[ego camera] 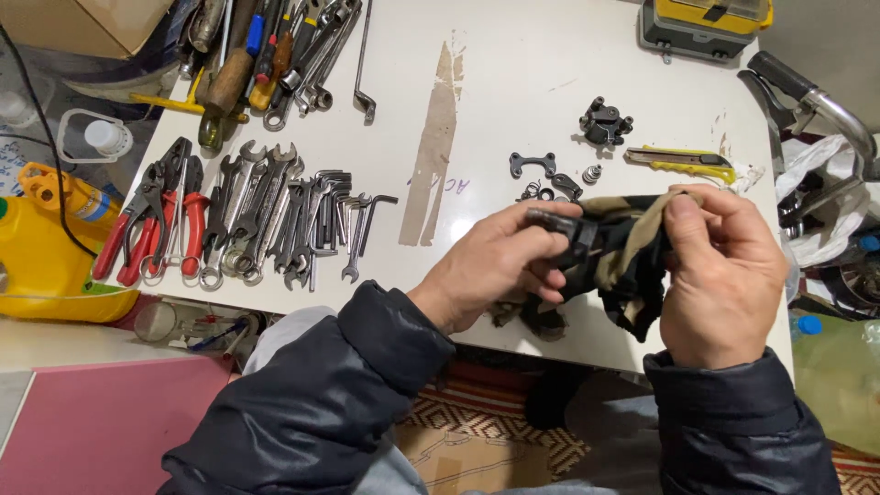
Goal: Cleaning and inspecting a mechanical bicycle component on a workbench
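A small dark metal part (pixel 556 223) sits between the two hands, half wrapped in a grimy rag of black and tan cloth (pixel 623 261). The left hand (pixel 500 266) pinches the part, fingers curled along it and thumb beneath; the right hand (pixel 724 275) is closed on a fold of the rag, thumb pressed over the cloth at the top. Both are held just above the near edge of a white tabletop (pixel 513 82) — scuffed, with a long brown strip where the surface has peeled, beyond the left hand.

Just past the fingertips lie loose dark brackets and washers (pixel 550 179), then a black cast metal housing (pixel 605 122). Beyond the right hand lies a yellow utility knife (pixel 683 161), and further off, at the table's far corner, a yellow and grey tool case (pixel 704 23).

Well out from the left hand, a row of steel spanners and hex keys (pixel 284 220) is laid side by side, with red-handled pliers (pixel 151 225) beside them and a heap of more wrenches and screwdrivers (pixel 266 55) beyond.

Off the table on the left-hand side stands a yellow plastic jug (pixel 46 261); on the right, a chrome tube (pixel 825 101) and white plastic bags. A patterned rug (pixel 477 440) shows below, between the dark padded sleeves.
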